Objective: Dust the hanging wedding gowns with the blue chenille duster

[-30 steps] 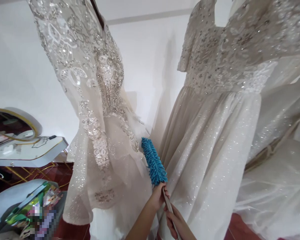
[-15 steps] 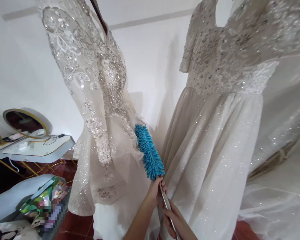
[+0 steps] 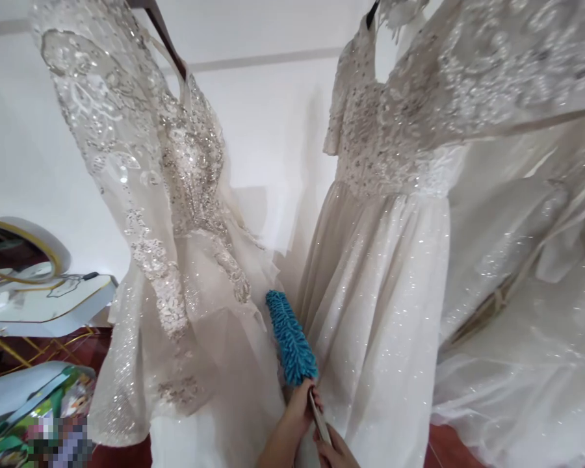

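Note:
A blue microfiber duster (image 3: 291, 339) with a metal handle points up and away between two hanging gowns. My left hand (image 3: 299, 406) is closed around the handle just below the blue fibres. Lower down, my right hand (image 3: 334, 450) grips the same handle, partly cut off by the bottom edge. To the left hangs a long-sleeved sequinned gown (image 3: 195, 273), its skirt beside the duster head. On the right is a beaded short-sleeved gown (image 3: 375, 279) with a glittering pleated skirt, close to the duster; I cannot tell whether they touch.
A white dressing table (image 3: 53, 302) with a gold-rimmed round mirror (image 3: 58, 260) stands at the left. Below it are a pale blue chair (image 3: 19, 383) and colourful packages (image 3: 43, 416). More white gowns (image 3: 526, 364) hang at the right, over a red tiled floor (image 3: 448, 445).
The duster and both hands sit lower in the picture, with the duster head away from the left gown's sleeve cuff. My view has shifted right, so the gowns and table appear further left.

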Available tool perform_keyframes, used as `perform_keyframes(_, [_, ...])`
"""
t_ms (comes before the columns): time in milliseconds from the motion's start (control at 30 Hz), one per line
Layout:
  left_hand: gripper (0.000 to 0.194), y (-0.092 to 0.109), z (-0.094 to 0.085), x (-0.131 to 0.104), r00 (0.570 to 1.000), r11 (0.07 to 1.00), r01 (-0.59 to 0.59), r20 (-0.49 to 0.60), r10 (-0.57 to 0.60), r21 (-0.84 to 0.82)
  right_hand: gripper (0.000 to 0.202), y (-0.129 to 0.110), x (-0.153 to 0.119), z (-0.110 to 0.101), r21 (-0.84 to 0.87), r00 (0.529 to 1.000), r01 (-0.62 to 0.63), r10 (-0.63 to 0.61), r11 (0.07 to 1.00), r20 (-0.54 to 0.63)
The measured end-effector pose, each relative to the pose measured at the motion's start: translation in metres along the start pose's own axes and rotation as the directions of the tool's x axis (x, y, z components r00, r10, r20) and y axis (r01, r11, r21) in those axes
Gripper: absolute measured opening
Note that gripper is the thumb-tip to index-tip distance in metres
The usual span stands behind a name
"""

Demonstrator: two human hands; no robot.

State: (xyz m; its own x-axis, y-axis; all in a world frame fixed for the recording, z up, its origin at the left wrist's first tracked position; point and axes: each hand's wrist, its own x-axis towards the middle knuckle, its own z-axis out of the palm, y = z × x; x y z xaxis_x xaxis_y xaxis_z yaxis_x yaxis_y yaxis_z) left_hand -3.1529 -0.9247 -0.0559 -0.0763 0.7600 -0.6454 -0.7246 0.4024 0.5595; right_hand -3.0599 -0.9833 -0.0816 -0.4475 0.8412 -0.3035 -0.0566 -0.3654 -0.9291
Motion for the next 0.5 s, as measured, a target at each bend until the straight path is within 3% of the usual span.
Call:
perform_keyframes(100, [0.027,0.014,0.038,-0.018,0.974,0.996,-0.083,0.215,0.077,0.017,0.053,-0.036,-0.016,-0.014,0.011,0.994,0.044,-0.042,0.999,-0.101])
perform_keyframes(167, [0.034,0.031,0.069,-0.036,0.929,0.988,-0.145,0.351,0.115,0.059,0.049,-0.068,-0.027,-0.023,0.020,0.989,0.083,-0.080,0.996,-0.126])
perform_keyframes(267, [0.039,0.057,0.118,-0.068,0.836,0.965,-0.226,0.535,0.123,0.132,0.044,-0.119,-0.041,-0.035,0.001,0.975,0.211,-0.210,0.978,-0.067])
perform_keyframes(400, [0.038,0.076,0.163,-0.102,0.730,0.932,-0.348,0.652,0.206,0.095,0.041,-0.164,-0.055,-0.046,-0.060,0.940,0.324,-0.329,0.944,-0.092])
perform_keyframes(500, [0.040,0.071,0.177,-0.106,0.715,0.918,-0.381,0.665,0.216,0.110,0.043,-0.170,-0.061,-0.052,-0.079,0.924,0.338,-0.346,0.938,-0.164])
